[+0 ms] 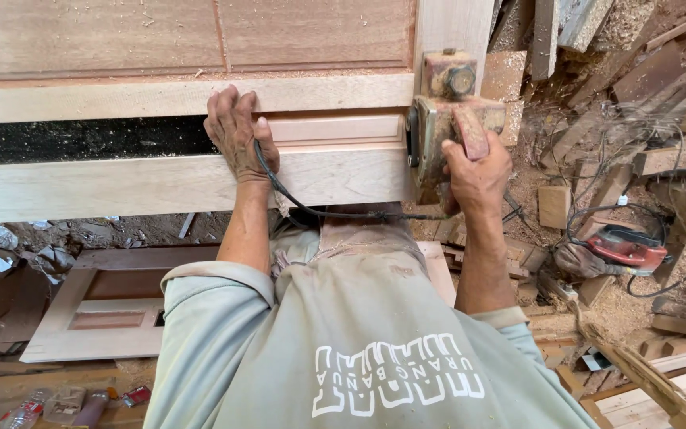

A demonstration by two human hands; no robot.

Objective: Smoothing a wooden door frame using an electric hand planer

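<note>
- A red power tool (627, 248) lies on the sawdust-covered ground at the right, with black cables (597, 214) looping around it.
- Offcut wooden blocks (553, 206) are scattered near it.
- A smaller panelled door frame (97, 318) lies flat at lower left.
- A clear plastic bottle (24, 413) lies at the bottom left corner.
- Stacked timber planks (660, 67) fill the upper right.
</note>
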